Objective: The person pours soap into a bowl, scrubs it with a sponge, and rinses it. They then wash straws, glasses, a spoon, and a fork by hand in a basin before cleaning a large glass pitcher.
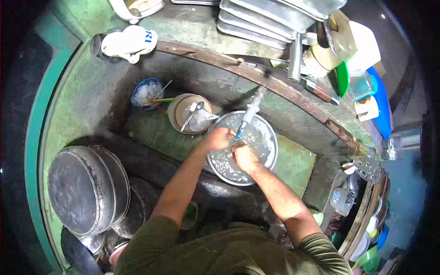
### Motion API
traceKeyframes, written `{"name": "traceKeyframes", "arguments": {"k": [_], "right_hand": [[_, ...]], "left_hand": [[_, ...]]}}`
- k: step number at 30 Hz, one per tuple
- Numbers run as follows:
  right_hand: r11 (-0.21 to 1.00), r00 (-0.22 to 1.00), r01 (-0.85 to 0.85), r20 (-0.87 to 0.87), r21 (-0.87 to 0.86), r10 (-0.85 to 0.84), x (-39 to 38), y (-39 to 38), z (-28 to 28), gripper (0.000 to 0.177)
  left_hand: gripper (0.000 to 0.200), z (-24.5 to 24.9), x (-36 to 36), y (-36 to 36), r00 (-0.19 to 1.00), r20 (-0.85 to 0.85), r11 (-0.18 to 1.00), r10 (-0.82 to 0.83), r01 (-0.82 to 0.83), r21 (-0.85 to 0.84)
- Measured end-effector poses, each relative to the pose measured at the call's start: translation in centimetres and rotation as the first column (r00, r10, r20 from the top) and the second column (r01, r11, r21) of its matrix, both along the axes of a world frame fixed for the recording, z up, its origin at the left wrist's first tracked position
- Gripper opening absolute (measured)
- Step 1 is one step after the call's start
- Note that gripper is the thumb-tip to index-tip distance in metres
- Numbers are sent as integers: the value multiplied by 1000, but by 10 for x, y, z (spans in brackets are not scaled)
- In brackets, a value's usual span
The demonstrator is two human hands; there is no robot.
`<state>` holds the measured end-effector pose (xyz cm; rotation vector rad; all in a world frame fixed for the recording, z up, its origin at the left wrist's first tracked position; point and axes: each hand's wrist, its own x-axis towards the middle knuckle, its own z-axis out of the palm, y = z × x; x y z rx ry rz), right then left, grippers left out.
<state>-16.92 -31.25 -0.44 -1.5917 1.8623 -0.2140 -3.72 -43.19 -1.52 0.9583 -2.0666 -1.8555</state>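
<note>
A round metal basin of water with foam patches stands below a tap with a blue tip. Over the basin, just left of the tap's end, my left hand has its fingers curled. My right hand is close beside it, below the tap, and its fingers are closed too. Whatever lies between the fingers is too small or hidden to make out. Left of the basin stands a pale bucket holding spoons and a whitish plastic-like item.
A blue bowl with whitish contents and sticks sits farther left. Large blackened pots are stacked at the left. Metal trays and containers crowd the upper ledge. A white cup-like item stands on the left ledge.
</note>
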Motion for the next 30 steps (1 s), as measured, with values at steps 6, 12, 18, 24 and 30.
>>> {"name": "traceKeyframes", "arguments": {"k": [6, 12, 18, 24, 30], "right_hand": [[953, 998, 35, -35, -302, -48, -4, 4, -23, 19], [962, 968, 226, 145, -153, -204, 2, -17, -34, 19], [973, 987, -78, -156, -219, 44, 47, -46, 35, 39], [988, 980, -152, 134, 22, 148, -9, -58, -14, 33], [991, 986, 69, 162, -118, -49, -1, 16, -38, 8]], "left_hand": [[18, -17, -35, 6, 986, -165, 979, 30, -63, -195], [47, -98, -13, 47, 648, -203, 432, 734, -214, 876], [53, -88, -15, 72, 311, -460, 331, 832, 386, 861], [48, -99, -21, 85, 406, 116, 28, 906, -333, 943], [31, -27, -20, 20, 996, -86, 997, 21, -15, 72]]}}
